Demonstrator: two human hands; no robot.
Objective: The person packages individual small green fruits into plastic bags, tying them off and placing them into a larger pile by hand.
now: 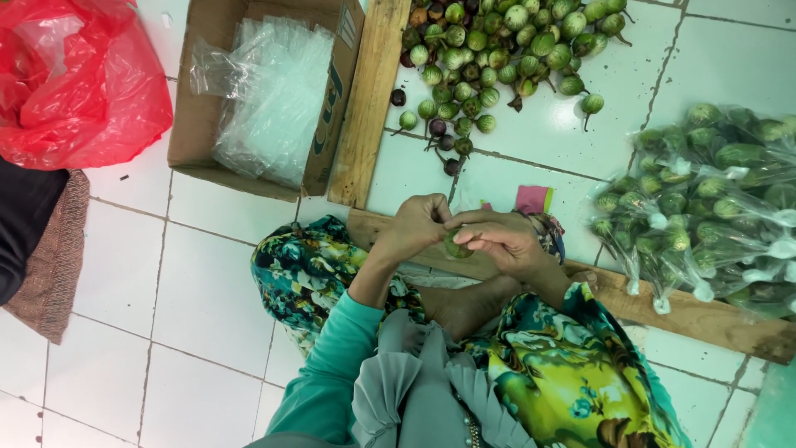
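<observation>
A small green eggplant (456, 244) is gripped between the closed fingers of the left hand (412, 226) and right hand (504, 241), above the lap. Loose eggplants (497, 50) are heaped at twelve o'clock, bagged ones (713, 207) at three o'clock.

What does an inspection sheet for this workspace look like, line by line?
Surface: white tiled floor, wooden planks laid as a border.
Job's things: one small green eggplant held between both hands; loose eggplant pile, mostly green, a few purple; filled clear bags at the right.
Clutter: cardboard box with empty clear bags inside; red plastic bag; pink scrap.
Grippers: left hand and right hand both closed on the eggplant.
Cables: nothing seen.
Surroundings: brown mat and dark cloth at the left edge; no other person seen.
</observation>
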